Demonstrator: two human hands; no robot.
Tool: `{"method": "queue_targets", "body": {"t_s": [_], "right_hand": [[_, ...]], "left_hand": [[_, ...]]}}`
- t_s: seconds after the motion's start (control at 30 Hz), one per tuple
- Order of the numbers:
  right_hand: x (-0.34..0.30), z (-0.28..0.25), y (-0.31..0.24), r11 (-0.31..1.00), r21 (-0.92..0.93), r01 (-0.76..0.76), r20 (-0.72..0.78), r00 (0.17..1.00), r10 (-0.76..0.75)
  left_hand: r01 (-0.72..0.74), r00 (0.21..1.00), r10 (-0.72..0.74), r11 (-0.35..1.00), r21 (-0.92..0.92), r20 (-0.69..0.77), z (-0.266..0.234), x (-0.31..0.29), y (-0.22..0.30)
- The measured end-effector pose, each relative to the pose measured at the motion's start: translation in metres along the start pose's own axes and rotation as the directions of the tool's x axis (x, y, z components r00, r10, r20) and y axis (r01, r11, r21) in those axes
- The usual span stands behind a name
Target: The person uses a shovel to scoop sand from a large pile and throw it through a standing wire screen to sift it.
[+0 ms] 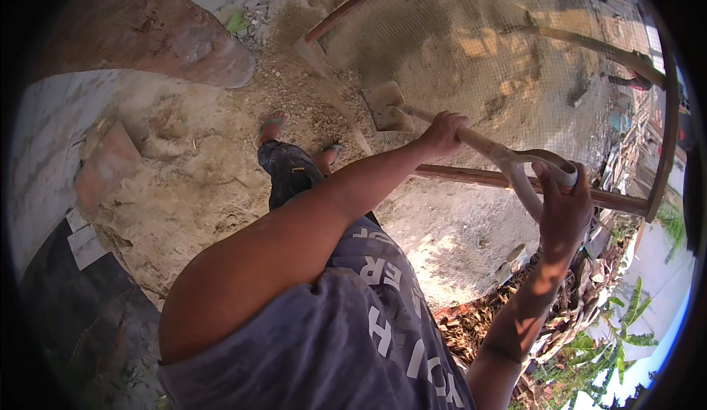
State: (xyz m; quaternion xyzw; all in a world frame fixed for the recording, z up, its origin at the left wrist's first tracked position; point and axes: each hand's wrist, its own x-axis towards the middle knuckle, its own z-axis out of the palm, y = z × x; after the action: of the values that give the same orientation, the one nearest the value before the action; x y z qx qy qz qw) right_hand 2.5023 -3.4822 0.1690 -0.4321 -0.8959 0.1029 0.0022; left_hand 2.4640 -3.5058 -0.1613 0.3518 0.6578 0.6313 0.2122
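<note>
We are gripping the shovel (482, 143) with both hands: our left hand (442, 135) is holding the shaft, and our right hand (565, 207) is clasping the looped handle (522, 186). The blade (387, 108) is showing over the wire mesh (442, 60), near the left edge of the wooden frame (464, 175); whether it is touching, we cannot tell. We are judging it stiff and probably blade-heavy, with shaft and handle offering the surest holds.

White capitals (380, 332) on dark shirt (294, 344), perhaps broken by folds.
</note>
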Motion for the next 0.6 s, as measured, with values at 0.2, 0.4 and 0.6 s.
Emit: {"method": "queue_targets", "body": {"t_s": [0.2, 0.4, 0.6], "right_hand": [[0.008, 0.036, -0.028, 1.0, 0.014, 0.004, 0.026, 1.0, -0.004], [0.024, 0.068, -0.042, 0.997, 0.011, 0.074, 0.069, 0.995, -0.074], [0.016, 0.05, -0.051, 0.999, 0.047, 0.026, 0.107, 0.994, -0.031]], "left_hand": [[-0.001, 1.0, 0.001, 1.0, -0.014, 0.003, -0.03, 0.018, -0.038], [0.084, 0.995, -0.085, 0.996, 0.02, 0.051, -0.051, 0.005, -0.082], [0.132, 0.989, -0.135, 0.99, 0.056, 0.053, -0.073, -0.008, -0.052]]}}
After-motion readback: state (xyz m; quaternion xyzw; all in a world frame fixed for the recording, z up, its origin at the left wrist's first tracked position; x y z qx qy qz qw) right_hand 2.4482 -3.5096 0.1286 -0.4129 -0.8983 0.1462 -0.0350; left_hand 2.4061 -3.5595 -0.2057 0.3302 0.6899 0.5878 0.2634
